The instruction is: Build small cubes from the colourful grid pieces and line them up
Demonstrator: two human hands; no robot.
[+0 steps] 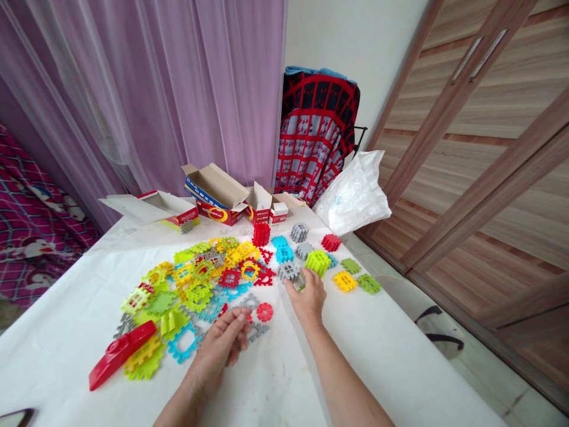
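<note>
My right hand (309, 298) curls around a partly hidden green interlocking tile (302, 283) at the middle of the table. Its thumb reaches the near edge of a grey tile stack (288, 271), and its fingers are close to a lime-green stack (317, 262). To the left, my left hand (224, 337) has its fingers curled in and the thumb near the index finger, with nothing visible in them. Beside it lie a red flower-shaped piece (265, 312) and a flat grey tile (258, 332). A mixed pile of plastic tiles (198, 295) spreads beyond it.
A long red piece (122, 354) lies front left. Further stacks include blue (283, 254), red (261, 235) and yellow (345, 281). Opened cardboard boxes (217, 184) stand at the back, with a white plastic bag (353, 193) at the back right corner. The table's right edge runs past the green tiles (368, 283).
</note>
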